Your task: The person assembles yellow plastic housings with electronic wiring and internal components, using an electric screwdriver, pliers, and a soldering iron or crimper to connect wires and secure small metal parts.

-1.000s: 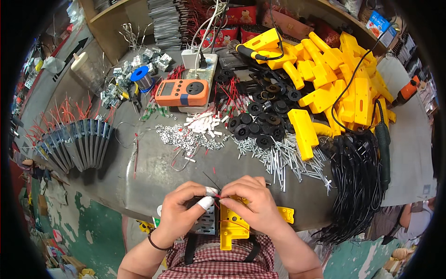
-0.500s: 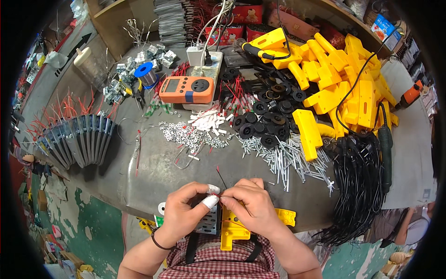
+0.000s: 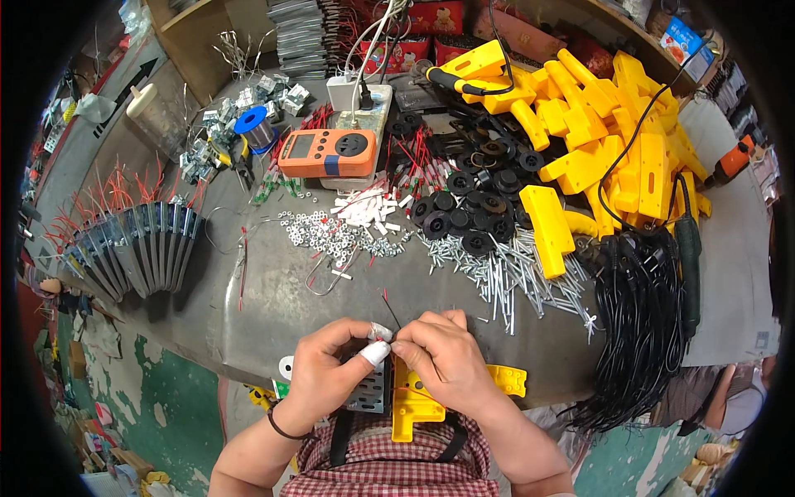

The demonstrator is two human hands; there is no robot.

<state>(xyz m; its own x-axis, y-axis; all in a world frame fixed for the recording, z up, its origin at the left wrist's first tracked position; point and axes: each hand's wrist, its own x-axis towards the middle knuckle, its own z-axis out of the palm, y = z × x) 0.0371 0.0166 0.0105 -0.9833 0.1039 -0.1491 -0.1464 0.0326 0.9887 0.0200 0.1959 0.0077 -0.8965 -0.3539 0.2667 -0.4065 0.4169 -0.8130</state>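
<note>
Both hands meet just above the table's front edge, fingertips almost touching. My left hand (image 3: 325, 369), with white tape on thumb and forefinger, pinches something with a bit of red wire showing at the tips. Against it, my right hand (image 3: 451, 360) is closed in a pinch on a thin wire, mostly hidden by the fingers. A thin black wire (image 3: 392, 312) with a red end sticks up between them. Below the hands lies an open yellow plastic handle shell (image 3: 407, 420), next to a slotted grey metal plate (image 3: 367, 396) partly covered by the left hand.
Beyond the hands lie small white and metal nuts (image 3: 319, 240), long screws (image 3: 517, 286), black round caps (image 3: 476, 242) and a heap of yellow shells (image 3: 654, 178). Black cords (image 3: 633, 331) hang at right. An orange meter (image 3: 323, 153) and fanned grey metal plates (image 3: 137, 248) stand left.
The view has shifted slightly. Both hands keep their pinch at nearly the same spot, with fingertips a little closer together.
</note>
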